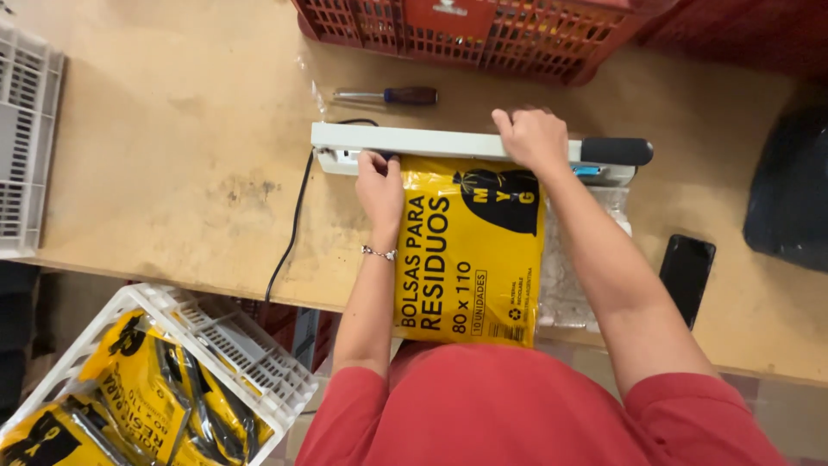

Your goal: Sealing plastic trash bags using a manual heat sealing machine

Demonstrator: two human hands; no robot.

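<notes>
Near worktop's front edge, glossy yellow plastic pack [470, 259] was laid flat, top end under long white sealer bar [414, 141]. Left hand [379, 185] was pressed on pack's corner; right hand [535, 138] was clamped on bar. Screwdriver [388, 95] was left behind.

Screwdriver [385, 96] behind sealer [448, 142]

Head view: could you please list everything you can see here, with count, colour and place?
Sealer: one, white with black handle, table centre.
Bag pack: one, yellow, under the sealer arm.
Screwdriver: one, dark handle, behind the sealer.
Phone: one, black, table right.
Red crate: one, table's far edge.
White crate: one, lower left, holding yellow packs.
Grey crate: one, far left.
Table: one, tan.
Left hand: on the pack.
Right hand: on the sealer arm.
</notes>
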